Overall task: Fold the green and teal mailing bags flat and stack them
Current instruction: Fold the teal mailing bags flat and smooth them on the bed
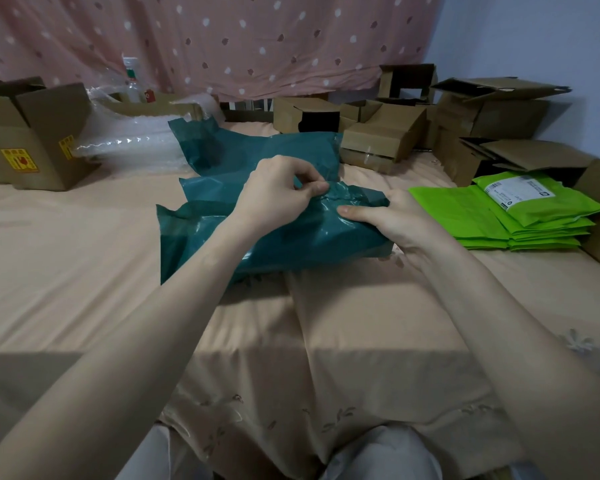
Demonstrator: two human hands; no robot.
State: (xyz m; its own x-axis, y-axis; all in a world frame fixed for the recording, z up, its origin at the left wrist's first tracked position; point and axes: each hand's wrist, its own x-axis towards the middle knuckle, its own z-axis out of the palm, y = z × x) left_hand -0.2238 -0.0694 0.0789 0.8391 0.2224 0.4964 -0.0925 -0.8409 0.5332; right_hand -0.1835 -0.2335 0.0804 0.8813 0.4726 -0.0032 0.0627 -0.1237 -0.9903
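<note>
Working the top teal bag (291, 237), which lies on the bed (84, 271) right in front of me, on top of the other teal bags (243, 150) spread behind it.

Left hand (278, 195): grip is a fingertip pinch on the crumpled far edge of the bag, near its middle. Right hand (392, 220): thumb laid on top, fingers wrapped round the bag's right end, so that grip is grasping the bag too.

Green bags (520, 216) are done as far as I can judge: folded, stacked to my right, just beside the cardboard boxes (388, 140). Teal pile not yet stacked.

Risks from here:
- Film looks slick and puffy. Air trapped inside means the fold springs back once I let go. Press it out toward the open end first.
- The pinch is small and on a wrinkled spot. Pull hard and it slips or the film stretches.
- The bag sits on other loose teal bags. Dragging it could pull those along or catch two layers at once.
- Bed surface is soft, so creases won't set sharp and a stack may lean.
</note>
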